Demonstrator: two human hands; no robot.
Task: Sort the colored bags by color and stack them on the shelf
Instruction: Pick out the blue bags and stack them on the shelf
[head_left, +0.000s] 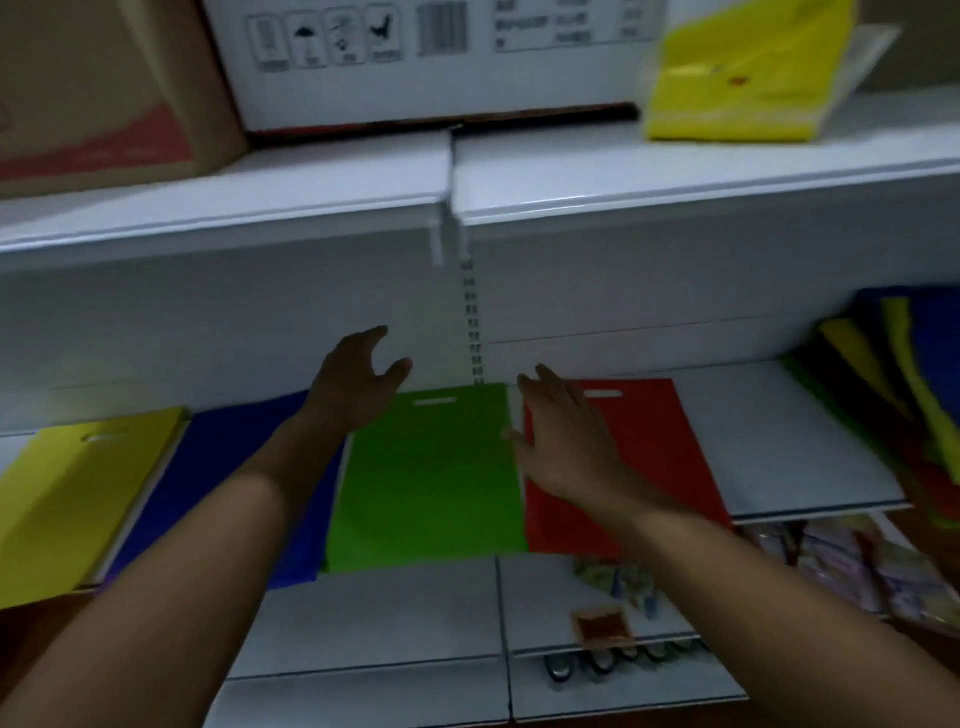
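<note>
Hands spread open, holding nothing: left hand (358, 382) hovering at ten o'clock of green bag (426, 478), right hand (563, 441) lying across red bag (654, 441).

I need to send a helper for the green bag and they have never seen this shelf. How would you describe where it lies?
Look at the middle white shelf, below the one with the cardboard boxes. Four flat bags lie there in a row; the green bag is third from the left, between the blue bag and the red bag. It is the only green one lying flat, with a cut-out handle slot at its far edge.
</note>
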